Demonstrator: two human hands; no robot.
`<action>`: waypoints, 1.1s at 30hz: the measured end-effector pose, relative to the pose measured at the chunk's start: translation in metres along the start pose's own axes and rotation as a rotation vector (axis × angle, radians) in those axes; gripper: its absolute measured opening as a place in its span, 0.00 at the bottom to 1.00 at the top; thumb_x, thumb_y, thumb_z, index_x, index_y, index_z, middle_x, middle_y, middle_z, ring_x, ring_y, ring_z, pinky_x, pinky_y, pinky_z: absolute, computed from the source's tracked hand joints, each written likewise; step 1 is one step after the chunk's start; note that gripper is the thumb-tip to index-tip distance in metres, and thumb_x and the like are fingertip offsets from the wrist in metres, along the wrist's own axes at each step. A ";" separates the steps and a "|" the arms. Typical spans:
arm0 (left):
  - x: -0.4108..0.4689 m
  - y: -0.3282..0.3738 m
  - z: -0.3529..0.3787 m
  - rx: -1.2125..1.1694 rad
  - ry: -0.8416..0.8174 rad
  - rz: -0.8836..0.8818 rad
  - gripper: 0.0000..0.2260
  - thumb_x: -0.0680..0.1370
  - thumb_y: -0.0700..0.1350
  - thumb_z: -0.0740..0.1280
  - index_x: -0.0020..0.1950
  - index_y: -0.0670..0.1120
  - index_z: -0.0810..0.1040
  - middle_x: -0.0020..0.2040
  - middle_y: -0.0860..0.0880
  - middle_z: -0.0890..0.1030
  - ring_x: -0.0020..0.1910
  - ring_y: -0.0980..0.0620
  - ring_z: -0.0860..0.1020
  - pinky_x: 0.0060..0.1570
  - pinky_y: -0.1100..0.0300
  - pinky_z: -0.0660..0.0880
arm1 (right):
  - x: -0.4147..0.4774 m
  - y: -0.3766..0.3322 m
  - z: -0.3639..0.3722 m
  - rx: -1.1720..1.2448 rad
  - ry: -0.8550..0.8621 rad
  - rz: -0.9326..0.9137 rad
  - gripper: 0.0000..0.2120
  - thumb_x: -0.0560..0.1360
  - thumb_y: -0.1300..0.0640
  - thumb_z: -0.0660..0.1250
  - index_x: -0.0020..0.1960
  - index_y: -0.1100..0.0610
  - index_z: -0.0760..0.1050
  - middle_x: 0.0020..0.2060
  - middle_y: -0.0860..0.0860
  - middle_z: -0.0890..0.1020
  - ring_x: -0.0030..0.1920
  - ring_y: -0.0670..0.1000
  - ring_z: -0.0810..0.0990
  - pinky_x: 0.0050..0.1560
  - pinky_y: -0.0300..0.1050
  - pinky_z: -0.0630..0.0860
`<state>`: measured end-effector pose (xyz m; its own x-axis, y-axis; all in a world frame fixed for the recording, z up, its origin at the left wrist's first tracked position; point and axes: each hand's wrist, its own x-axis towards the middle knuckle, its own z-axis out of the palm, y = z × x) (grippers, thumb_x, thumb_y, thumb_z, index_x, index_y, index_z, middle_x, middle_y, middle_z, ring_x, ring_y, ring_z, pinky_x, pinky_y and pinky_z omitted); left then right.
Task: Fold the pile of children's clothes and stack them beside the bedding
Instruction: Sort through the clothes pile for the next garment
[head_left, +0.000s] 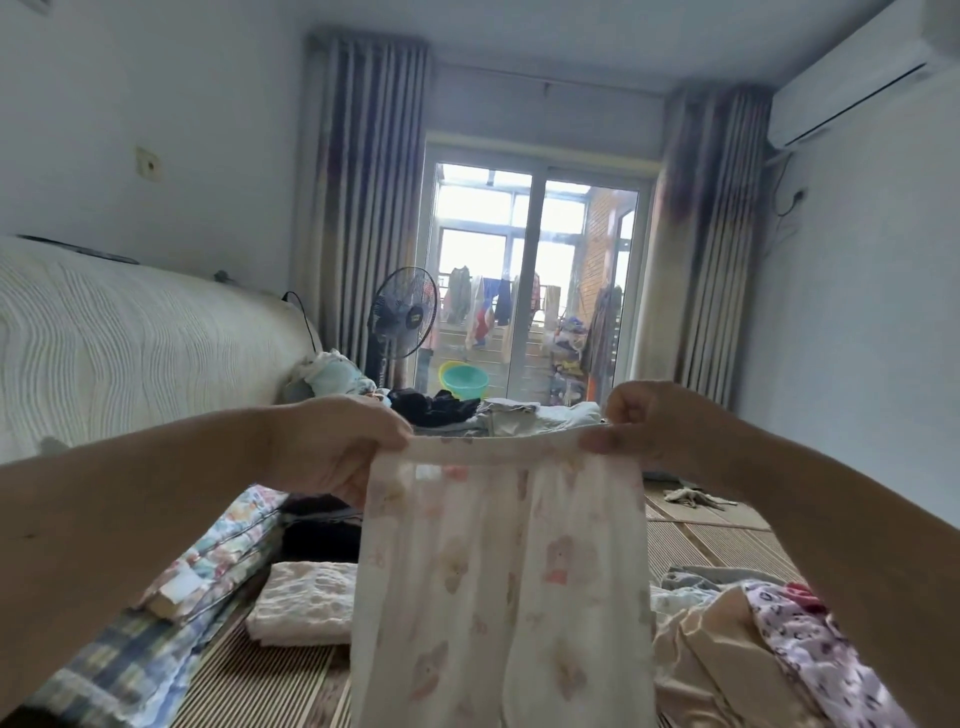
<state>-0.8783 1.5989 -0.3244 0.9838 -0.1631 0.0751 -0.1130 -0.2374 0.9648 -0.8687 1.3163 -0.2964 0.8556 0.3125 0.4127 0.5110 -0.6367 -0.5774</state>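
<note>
While we hold the printed trousers (498, 571) up in front of us, their waistband (493, 448) runs level from 9 o'clock to 3 o'clock. The two legs hang straight down toward 6 o'clock, so the long axis stands vertical. The cuffs run off the bottom edge of the view, and we cannot tell whether they touch the mat (727, 545).

Our left hand (332, 447) pinches the waistband's 9 o'clock end, and our right hand (654, 426) pinches its 3 o'clock end between thumb and curled fingers. Both hands sit at about the same height, and the cloth between them is drawn nearly flat.

We judge that the coming move turns on this span. One end must travel across to meet the other so that leg lies on leg, before the trousers go down.

Outward from the garment, a folded cream cloth (306, 603) lies low at 8 o'clock, just beside the folded bedding (208, 556) further toward 9. Our left hand is the nearer one to that spot. The unfolded pile (753, 639) lies on the mat at 4 o'clock, under our right forearm.
</note>
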 end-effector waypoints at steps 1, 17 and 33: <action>0.000 0.000 0.000 -0.013 -0.043 0.053 0.07 0.76 0.35 0.65 0.38 0.39 0.72 0.34 0.43 0.76 0.30 0.49 0.75 0.30 0.59 0.75 | 0.000 0.001 0.003 0.158 -0.023 0.034 0.17 0.71 0.57 0.74 0.32 0.55 0.65 0.30 0.53 0.68 0.31 0.48 0.69 0.36 0.41 0.69; 0.039 0.016 0.053 0.257 0.177 0.131 0.09 0.74 0.37 0.70 0.36 0.50 0.82 0.32 0.51 0.81 0.26 0.56 0.77 0.26 0.65 0.72 | 0.006 0.006 0.111 0.384 0.079 0.256 0.12 0.66 0.59 0.76 0.48 0.56 0.81 0.43 0.55 0.85 0.43 0.56 0.84 0.50 0.55 0.80; 0.029 -0.012 -0.022 0.286 0.296 0.071 0.02 0.73 0.37 0.73 0.44 0.43 0.82 0.37 0.45 0.83 0.31 0.53 0.80 0.30 0.63 0.76 | 0.010 0.039 0.077 0.583 0.146 0.242 0.04 0.70 0.63 0.74 0.42 0.64 0.81 0.33 0.58 0.81 0.32 0.53 0.77 0.38 0.48 0.76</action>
<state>-0.8454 1.6180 -0.3283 0.9651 0.0836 0.2482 -0.1753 -0.4983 0.8491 -0.8335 1.3486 -0.3690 0.9533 0.0828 0.2904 0.3008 -0.1769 -0.9371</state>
